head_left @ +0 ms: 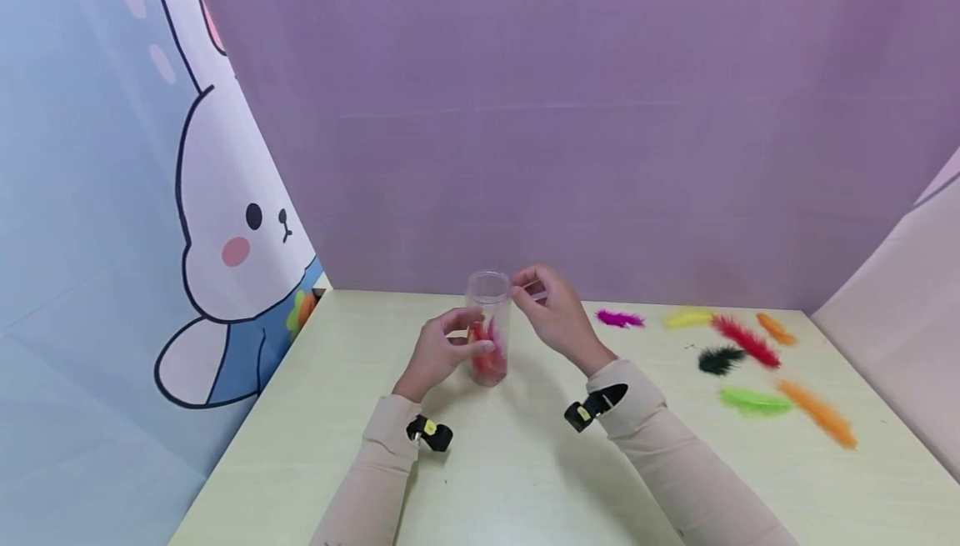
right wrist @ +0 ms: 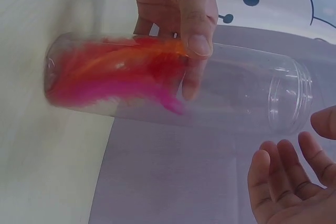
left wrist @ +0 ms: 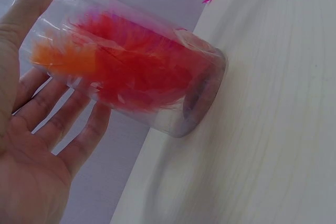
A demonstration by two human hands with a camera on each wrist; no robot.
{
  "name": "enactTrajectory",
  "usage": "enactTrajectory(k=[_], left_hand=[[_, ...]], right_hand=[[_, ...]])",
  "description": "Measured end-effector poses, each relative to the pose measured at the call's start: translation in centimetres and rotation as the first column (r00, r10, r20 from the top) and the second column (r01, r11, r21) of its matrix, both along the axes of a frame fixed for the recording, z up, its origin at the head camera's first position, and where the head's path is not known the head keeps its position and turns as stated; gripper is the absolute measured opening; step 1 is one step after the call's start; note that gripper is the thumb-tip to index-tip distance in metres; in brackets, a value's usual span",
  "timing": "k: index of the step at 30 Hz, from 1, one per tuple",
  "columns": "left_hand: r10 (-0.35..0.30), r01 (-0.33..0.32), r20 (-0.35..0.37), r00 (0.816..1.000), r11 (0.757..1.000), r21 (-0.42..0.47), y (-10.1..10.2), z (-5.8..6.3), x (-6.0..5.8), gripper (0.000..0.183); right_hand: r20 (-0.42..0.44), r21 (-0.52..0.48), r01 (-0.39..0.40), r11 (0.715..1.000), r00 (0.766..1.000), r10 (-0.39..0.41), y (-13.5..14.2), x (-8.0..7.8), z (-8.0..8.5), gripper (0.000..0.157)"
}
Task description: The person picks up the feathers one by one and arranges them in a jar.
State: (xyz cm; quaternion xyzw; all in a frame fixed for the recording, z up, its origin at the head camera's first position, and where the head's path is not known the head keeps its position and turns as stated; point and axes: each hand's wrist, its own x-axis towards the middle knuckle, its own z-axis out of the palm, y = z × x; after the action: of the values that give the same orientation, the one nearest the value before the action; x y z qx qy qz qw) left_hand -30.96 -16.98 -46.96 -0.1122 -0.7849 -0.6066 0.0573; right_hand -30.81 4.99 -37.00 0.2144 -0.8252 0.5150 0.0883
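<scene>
A tall clear plastic jar (head_left: 491,304) stands upright on the table, its round mouth uppermost. Red feathers (left wrist: 142,72), an orange feather (left wrist: 60,56) and a magenta feather (right wrist: 110,92) lie inside its lower half. My left hand (head_left: 438,350) grips the jar's side, thumb on the near face and fingers around the back. Beside the rim, on the right, is my right hand (head_left: 553,313). Its fingers are loosely bent, and the right wrist view shows nothing between them.
Loose feathers lie on the right of the pale table (head_left: 510,479): magenta (head_left: 620,318), yellow (head_left: 688,318), red (head_left: 746,341), black (head_left: 721,360), lime green (head_left: 756,401), and orange (head_left: 817,414). A purple backdrop (head_left: 562,129) rises behind; a rabbit-print cloth (head_left: 217,196) hangs left.
</scene>
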Motion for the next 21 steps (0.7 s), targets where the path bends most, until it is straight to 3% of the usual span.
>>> enactTrajectory(k=[9,21], left_hand=[[-0.001,0.0,-0.014,1.0,1.0,-0.023,0.2,0.2,0.0,0.061],[0.013,-0.014,-0.012,1.0,1.0,-0.022,-0.1,0.1,0.1,0.058]], right_hand=[[0.043,0.011,0.041,0.999,0.998,-0.041,1.7,0.5,-1.2,0.019],[0.157,0.042,0.107,0.993,0.981,-0.112,6.2,1.6,-6.2,0.014]])
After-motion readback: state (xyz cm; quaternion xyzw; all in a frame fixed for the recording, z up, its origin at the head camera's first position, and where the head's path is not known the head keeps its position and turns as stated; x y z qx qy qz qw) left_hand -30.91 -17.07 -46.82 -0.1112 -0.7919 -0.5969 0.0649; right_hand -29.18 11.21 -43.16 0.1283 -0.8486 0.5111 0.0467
